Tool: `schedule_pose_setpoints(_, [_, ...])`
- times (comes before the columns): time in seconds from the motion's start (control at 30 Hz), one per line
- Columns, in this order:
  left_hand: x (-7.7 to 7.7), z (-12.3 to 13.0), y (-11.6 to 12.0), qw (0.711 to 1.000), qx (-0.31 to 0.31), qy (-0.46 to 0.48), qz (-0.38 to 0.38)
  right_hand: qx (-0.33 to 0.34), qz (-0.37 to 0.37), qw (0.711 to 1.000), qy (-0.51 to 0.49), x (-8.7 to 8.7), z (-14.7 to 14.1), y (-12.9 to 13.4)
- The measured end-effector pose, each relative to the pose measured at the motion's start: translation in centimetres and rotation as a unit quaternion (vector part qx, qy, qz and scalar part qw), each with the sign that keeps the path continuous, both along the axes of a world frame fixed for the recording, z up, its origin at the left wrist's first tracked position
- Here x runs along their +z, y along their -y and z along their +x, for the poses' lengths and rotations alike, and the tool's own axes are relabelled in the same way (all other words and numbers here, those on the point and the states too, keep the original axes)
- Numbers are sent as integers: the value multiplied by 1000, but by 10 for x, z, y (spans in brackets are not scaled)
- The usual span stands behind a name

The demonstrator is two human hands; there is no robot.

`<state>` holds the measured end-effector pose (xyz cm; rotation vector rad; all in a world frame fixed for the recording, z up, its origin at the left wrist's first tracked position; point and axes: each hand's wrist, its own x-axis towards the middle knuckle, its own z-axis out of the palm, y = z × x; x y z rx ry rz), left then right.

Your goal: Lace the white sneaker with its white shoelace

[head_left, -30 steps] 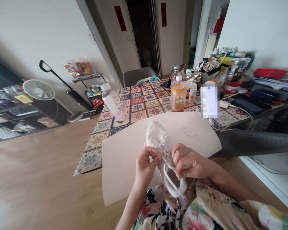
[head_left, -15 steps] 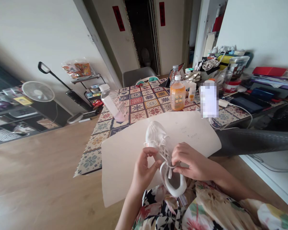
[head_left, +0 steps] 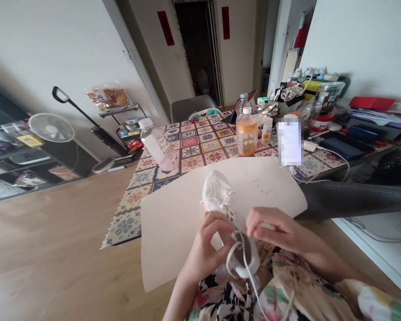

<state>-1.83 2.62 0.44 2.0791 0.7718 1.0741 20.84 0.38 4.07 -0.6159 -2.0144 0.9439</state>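
Observation:
A white lace-up sneaker (head_left: 218, 189) lies toe away from me, its heel at my lap. My left hand (head_left: 211, 243) is at the shoe's left side, thumb and index finger closed on the shoelace (head_left: 247, 263) near the top of the tongue. A long end of that lace runs across the shoe opening and down onto my lap. Just right of the collar, my right hand (head_left: 270, 229) has its fingers curled together, slightly blurred. Whether a lace end is inside them cannot be made out.
Under the shoe's front is a large white sheet (head_left: 173, 232) on a patterned tablecloth (head_left: 140, 178). Beyond it stand a pinkish bottle (head_left: 158, 149), an orange drink bottle (head_left: 247, 136) and a phone (head_left: 290, 142) with a blurred screen. Assorted clutter fills the table's right side.
My right hand has moved slightly right, away from the laces. My left hand has shifted right to the lace crossing. A lace end now trails over the opening to my lap.

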Motion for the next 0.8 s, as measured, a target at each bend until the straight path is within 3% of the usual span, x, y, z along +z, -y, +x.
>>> schedule_pose_setpoints(0.07, [-1, 2, 2, 1000, -14, 0, -5, -71, 27, 994, 77, -9, -1, -5])
schedule_pose_setpoints(0.17, [0, 2, 3, 1000, -25, -8, 1, -72, 97, 982, 147, -20, -7, -9])
schedule_pose_setpoints(0.3, [1, -3, 2, 998, -63, 0, -26, -56, 146, 978, 136, -23, -11, -11])
schedule_pose_setpoints(0.37, [1, -6, -1, 995, -84, 13, -43, -36, 116, 987, 107, -23, -9, -12])
schedule_pose_setpoints(0.5, [1, -10, -4, 990, -120, 32, -68, 56, -37, 998, 1, -25, 0, -18])
schedule_pose_setpoints(0.63, [3, -16, -6, 977, -186, 72, -75, 160, -145, 962, -166, -28, 6, -23])
schedule_pose_setpoints(0.8, [-2, -29, -5, 958, -222, 164, -75, 206, -169, 911, -314, -31, 12, -19])
